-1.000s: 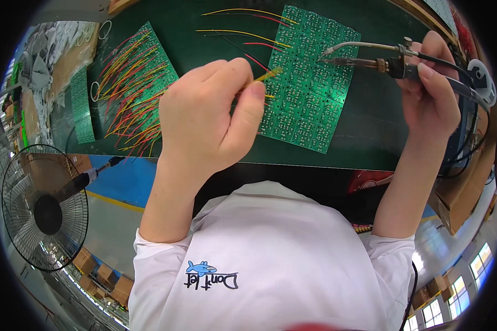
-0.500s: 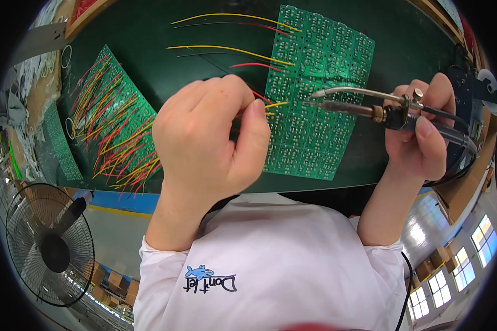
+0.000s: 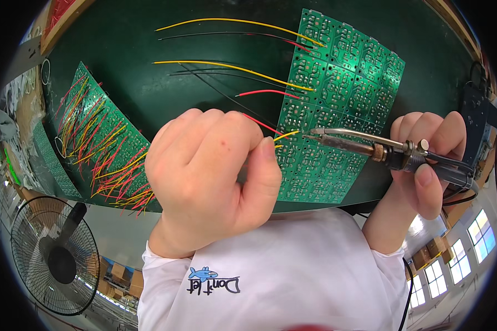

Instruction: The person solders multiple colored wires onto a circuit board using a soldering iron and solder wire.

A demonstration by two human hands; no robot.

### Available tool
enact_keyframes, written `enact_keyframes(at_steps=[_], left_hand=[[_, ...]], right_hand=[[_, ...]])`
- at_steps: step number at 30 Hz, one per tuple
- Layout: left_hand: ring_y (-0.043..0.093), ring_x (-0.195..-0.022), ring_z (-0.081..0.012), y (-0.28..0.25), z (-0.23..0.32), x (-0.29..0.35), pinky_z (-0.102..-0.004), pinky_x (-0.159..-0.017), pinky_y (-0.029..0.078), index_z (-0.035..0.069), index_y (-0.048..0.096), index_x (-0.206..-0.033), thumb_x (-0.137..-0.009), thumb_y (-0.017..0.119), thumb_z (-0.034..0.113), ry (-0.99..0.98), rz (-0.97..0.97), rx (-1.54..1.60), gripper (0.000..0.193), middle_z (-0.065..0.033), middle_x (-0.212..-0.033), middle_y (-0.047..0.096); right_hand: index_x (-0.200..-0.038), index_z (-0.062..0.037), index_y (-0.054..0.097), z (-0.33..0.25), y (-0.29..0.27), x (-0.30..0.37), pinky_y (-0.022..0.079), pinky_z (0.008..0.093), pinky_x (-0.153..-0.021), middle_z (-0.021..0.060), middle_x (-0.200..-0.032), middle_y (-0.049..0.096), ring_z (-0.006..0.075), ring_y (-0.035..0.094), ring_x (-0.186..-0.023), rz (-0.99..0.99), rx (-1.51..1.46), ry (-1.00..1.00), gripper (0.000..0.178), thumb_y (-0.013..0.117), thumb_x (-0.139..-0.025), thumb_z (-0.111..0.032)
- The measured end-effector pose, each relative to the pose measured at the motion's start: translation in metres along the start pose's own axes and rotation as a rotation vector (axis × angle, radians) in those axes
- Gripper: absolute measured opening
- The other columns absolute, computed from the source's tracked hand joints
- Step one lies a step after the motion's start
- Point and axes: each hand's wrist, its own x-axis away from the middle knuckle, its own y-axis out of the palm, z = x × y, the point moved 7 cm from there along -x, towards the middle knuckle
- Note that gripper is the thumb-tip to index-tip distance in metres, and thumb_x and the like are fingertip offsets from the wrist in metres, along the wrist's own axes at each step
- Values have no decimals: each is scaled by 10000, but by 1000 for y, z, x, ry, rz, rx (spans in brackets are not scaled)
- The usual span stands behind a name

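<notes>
My left hand (image 3: pixel 210 171) is closed in a pinch on yellow wires (image 3: pixel 286 135), whose short ends stick out past the thumb over a green circuit board panel (image 3: pixel 342 105). In my right hand (image 3: pixel 425 154) is a soldering iron (image 3: pixel 350 145) with a thin curved metal tube (image 3: pixel 359 136) clamped along it. The iron's tip is very near the yellow wire end; whether they touch I cannot tell. Along the panel's left edge, yellow, black and red wires (image 3: pixel 232 67) extend left over the table. The rest of the held wires is hidden by my left hand.
Left of my hand lies another green panel (image 3: pixel 113 121) covered with many red and yellow wires. A further panel (image 3: pixel 52 157) sits at the table's left edge. A black fan (image 3: pixel 55 256) stands at lower left. Dark equipment (image 3: pixel 477 118) is at the right edge.
The view has shifted, so the panel and both hands appear lower. The gap between the iron's tip and the yellow wire end has narrowed. Both hands keep their hold.
</notes>
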Motion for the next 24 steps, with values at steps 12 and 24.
enact_keyframes(at_steps=[12,24], left_hand=[[424,-529,-204,2,2,-2,-333,-498,316,40,517,-695,-805,635,56,-3,-30,-16,162,-51,-618,467],[423,-531,-207,1,2,-2,-335,-500,316,37,524,-705,-791,632,38,14,-16,-34,138,-56,-617,461]], right_hand=[[-850,-108,396,0,-1,0,287,255,-527,41,-697,526,78,362,-565,-8,26,-2,368,749,-747,-94],[-877,-110,370,-2,-3,-1,321,284,-575,46,-729,468,121,395,-613,-59,-94,31,325,678,-779,-135]])
